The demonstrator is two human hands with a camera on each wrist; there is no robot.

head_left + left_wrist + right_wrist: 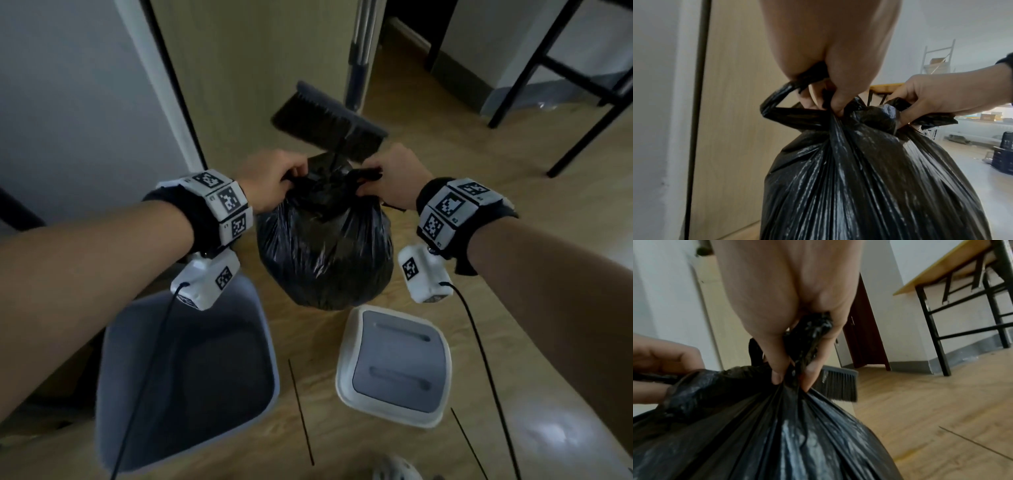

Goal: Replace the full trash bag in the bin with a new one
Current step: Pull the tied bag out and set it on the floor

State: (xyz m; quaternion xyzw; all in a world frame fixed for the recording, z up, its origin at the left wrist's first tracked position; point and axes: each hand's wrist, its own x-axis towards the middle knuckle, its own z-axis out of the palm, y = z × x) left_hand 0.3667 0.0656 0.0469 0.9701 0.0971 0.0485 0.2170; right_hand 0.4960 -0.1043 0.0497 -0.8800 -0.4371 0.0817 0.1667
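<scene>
Both hands are up at the knotted top of the full black trash bag (325,246), which is out of the gray bin (185,377). The left hand (270,180) and right hand (388,178) each pinch a twisted tie end. The bin's lid (394,366) lies on the floor nearby, with a broom (329,121) behind the bag.

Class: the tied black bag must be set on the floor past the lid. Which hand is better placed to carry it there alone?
Probably the right hand: it grips the trash bag on the side where the lid lies.
</scene>
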